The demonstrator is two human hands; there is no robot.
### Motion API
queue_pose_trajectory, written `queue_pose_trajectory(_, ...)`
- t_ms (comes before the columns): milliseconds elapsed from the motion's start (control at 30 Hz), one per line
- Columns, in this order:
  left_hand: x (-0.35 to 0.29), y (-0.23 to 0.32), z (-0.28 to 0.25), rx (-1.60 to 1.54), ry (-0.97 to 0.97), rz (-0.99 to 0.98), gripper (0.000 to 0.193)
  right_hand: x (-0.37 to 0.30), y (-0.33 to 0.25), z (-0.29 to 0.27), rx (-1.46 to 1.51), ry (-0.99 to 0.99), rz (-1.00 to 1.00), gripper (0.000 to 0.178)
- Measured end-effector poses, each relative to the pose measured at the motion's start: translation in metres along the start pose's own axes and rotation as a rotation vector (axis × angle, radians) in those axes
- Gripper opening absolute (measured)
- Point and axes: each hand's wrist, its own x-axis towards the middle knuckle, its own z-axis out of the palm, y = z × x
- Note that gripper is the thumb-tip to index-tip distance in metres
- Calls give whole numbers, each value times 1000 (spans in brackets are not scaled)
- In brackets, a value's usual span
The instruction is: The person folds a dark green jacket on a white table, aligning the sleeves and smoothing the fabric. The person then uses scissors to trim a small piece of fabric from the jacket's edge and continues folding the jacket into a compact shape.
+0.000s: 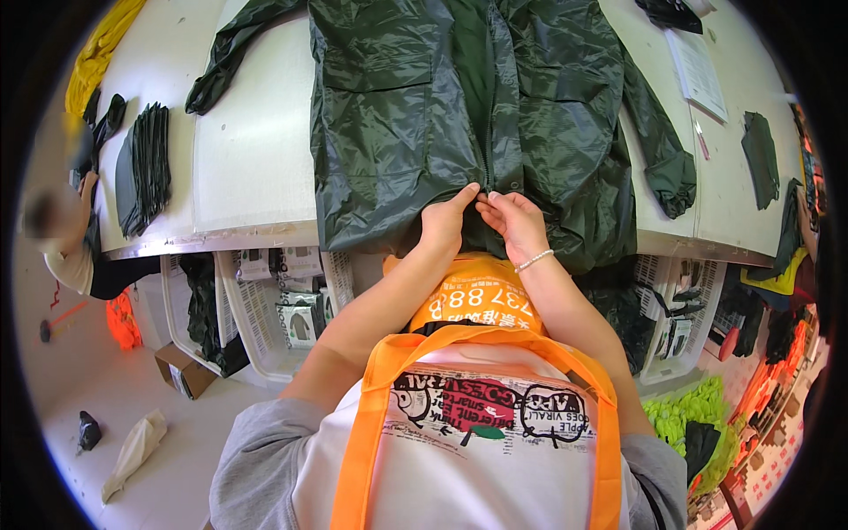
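Note:
A shiny dark green rain jacket (380, 132) lies spread on the white table, its front parted and its hem hanging at the near edge. Down the middle of its front runs a zipper (485, 146). My left hand (449, 216) pinches the zipper's lower end between thumb and fingers, at the left front edge. Close beside it, almost touching, my right hand (517, 223) is closed with its fingertips on the same lower end of the zipper. The small parts between the fingertips are hidden. The jacket's sleeves (664, 168) stretch out to both sides.
On the white table (256, 168) a stack of folded dark green garments (144, 172) lies left; papers (698, 75), a pen (702, 140) and a folded dark piece (760, 159) lie right. White baskets (243, 349) with packages stand below. Another person (71, 261) is at far left.

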Motion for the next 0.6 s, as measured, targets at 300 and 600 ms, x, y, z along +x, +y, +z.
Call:
queue_pose_trajectory(300,-9,-4,-5,514,36,105,35,4,3,-7,20,34,11,11)
queue_pose_trajectory(600,-4,-13,-36,1153,-152,102,33,9,-29,13,-1970,-201,-777,7)
